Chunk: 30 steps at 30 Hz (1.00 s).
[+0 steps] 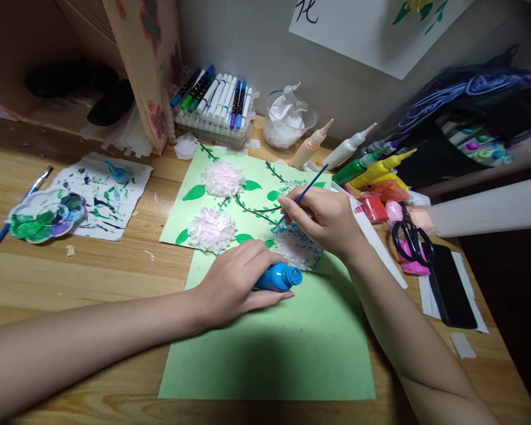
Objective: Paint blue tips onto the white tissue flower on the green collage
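My left hand (243, 277) is wrapped round a blue paint bottle (278, 277), which lies tilted with its uncapped mouth to the right. My right hand (321, 218) pinches a thin blue brush (310, 186), its tip down at the upper left edge of a blue-speckled paper flower (298, 247). That flower is on a light green sheet (177, 221) with painted branches and leaves. Two pale pink paper flowers, an upper one (222, 177) and a lower one (211, 229), stand out on its left half. Another speckled flower is partly hidden behind my right hand. A larger green sheet (265, 354) lies beneath.
At the left are a paint-covered palette (46, 215), a larger brush (15, 215) and a stained tissue (101, 200). Markers (216, 97), a tissue-filled cup (287, 121) and paint bottles (349, 144) line the back. Scissors (411, 242) and a phone (451, 289) lie right.
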Motion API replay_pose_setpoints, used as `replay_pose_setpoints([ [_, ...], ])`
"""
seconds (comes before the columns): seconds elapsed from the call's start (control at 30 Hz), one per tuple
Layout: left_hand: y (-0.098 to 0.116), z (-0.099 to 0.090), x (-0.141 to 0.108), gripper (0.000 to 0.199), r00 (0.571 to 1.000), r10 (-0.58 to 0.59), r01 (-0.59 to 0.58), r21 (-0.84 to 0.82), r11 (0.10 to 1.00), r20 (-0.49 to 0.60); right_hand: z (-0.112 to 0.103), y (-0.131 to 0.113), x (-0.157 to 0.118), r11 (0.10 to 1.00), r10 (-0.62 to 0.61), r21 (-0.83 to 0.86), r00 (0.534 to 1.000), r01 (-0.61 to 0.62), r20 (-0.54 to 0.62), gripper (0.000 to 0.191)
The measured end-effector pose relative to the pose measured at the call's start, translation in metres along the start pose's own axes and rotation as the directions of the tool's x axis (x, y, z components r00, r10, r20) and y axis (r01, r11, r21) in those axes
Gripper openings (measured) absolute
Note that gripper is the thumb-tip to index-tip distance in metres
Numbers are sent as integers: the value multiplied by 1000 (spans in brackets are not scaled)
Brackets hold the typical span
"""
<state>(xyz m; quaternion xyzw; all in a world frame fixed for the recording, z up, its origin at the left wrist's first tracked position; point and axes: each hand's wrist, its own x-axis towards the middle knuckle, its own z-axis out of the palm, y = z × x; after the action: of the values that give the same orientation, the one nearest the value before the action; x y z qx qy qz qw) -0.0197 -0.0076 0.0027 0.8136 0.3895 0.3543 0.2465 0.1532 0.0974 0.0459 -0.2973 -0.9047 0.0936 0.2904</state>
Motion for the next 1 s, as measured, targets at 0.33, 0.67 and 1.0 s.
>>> replay_pose_setpoints([
  [0.33, 0, 0, -1, 31, 999, -27, 28, -6, 1000, 21, 1, 2, 0, 1000, 13, -11, 1000, -13, 24, 32],
  [0.67, -1, 1, 0, 31, 1000, -10, 10, -3, 1000, 6, 3, 4, -1, 1000, 19, -8, 999, -19, 41, 33],
  [1.0, 0, -1, -1, 31, 999, -25, 25, -15, 1000, 21, -6, -3, 1, 998, 65, 13, 997, -65, -37, 34],
])
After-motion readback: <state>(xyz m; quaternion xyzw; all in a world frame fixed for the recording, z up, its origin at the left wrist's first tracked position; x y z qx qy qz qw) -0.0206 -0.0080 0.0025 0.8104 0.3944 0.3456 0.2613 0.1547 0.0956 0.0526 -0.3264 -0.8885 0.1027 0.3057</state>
